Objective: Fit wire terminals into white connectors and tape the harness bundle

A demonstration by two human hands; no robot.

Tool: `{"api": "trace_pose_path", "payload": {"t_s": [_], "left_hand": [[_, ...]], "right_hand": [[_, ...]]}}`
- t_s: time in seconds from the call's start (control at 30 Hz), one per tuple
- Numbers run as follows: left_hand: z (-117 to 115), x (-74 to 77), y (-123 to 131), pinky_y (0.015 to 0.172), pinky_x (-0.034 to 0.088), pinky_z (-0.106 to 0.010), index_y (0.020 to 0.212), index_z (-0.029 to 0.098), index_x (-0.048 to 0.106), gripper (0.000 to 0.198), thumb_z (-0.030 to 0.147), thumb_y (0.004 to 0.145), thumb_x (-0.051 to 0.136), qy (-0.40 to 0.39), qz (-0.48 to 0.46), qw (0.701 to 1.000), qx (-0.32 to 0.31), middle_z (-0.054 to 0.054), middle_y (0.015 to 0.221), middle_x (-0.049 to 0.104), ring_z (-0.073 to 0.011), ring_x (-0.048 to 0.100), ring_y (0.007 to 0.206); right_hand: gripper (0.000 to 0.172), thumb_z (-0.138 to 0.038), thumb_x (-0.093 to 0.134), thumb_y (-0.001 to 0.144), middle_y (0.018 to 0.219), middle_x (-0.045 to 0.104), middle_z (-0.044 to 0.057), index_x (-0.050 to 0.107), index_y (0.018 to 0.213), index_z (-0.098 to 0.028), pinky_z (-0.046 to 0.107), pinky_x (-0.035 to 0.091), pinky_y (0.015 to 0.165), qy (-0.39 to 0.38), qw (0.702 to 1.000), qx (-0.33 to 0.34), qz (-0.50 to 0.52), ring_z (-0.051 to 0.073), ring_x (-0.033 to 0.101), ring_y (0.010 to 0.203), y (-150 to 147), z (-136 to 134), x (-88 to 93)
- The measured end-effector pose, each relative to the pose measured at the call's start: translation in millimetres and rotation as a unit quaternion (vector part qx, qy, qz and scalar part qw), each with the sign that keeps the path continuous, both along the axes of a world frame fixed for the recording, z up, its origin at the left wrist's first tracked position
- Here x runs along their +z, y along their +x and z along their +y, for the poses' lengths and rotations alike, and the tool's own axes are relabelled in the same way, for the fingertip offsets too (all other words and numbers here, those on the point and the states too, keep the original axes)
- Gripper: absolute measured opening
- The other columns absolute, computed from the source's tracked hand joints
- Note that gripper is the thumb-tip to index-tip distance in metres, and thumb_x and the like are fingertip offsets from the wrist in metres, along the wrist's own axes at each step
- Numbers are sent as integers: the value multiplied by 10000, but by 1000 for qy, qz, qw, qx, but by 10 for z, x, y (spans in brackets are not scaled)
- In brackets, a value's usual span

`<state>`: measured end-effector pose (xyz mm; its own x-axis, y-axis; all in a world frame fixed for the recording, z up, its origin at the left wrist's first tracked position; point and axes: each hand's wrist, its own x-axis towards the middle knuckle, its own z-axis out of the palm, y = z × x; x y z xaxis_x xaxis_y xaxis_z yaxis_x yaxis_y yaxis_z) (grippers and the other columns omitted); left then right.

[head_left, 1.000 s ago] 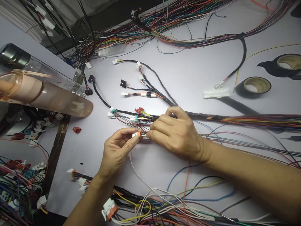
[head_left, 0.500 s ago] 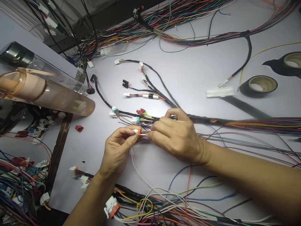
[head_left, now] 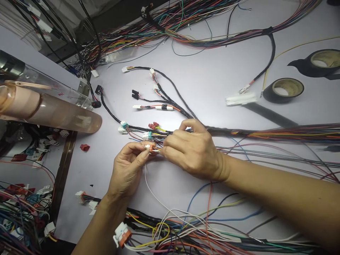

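My left hand (head_left: 130, 163) pinches a small white-and-orange wire connector (head_left: 151, 148) between thumb and forefinger. Just right of it, the curled fingers of my right hand (head_left: 192, 150) grip the thin wires (head_left: 157, 150) that enter the connector; the fingers cover part of these wires. A white-and-teal connector (head_left: 147, 136) and a red connector (head_left: 153, 125) lie right behind the hands, on branches of the black-taped wire harness (head_left: 220, 131). One loose white wire (head_left: 152, 189) hangs below my left hand and curves toward the front bundle.
Two black tape rolls (head_left: 283, 90) sit at right, near a white block (head_left: 241, 99). Two bottles (head_left: 63, 113) lie at left. A loose red connector (head_left: 85, 147) rests on the table. Wire bundles (head_left: 191, 228) cross the front, with another bundle (head_left: 202, 40) along the back.
The whole view has shifted, so everything appears slightly farther left and mostly a little higher. Both hands keep the same grip on the connector and its wires.
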<state>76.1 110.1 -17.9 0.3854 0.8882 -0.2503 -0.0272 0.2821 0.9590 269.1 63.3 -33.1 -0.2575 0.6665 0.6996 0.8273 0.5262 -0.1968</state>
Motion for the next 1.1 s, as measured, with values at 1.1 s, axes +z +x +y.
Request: {"api": "trace_pose_path", "payload": {"t_s": [1.1], "left_hand": [[-37, -56, 10, 799, 581, -336, 934, 165, 697, 139, 241, 819, 686, 21, 14, 1000, 15, -48, 887, 730, -148, 697, 767]], "right_hand": [[242, -237, 505, 958, 668, 630, -44, 613, 743, -212, 323, 307, 793, 29, 999, -22, -12, 98, 472, 631, 21, 38, -94]]}}
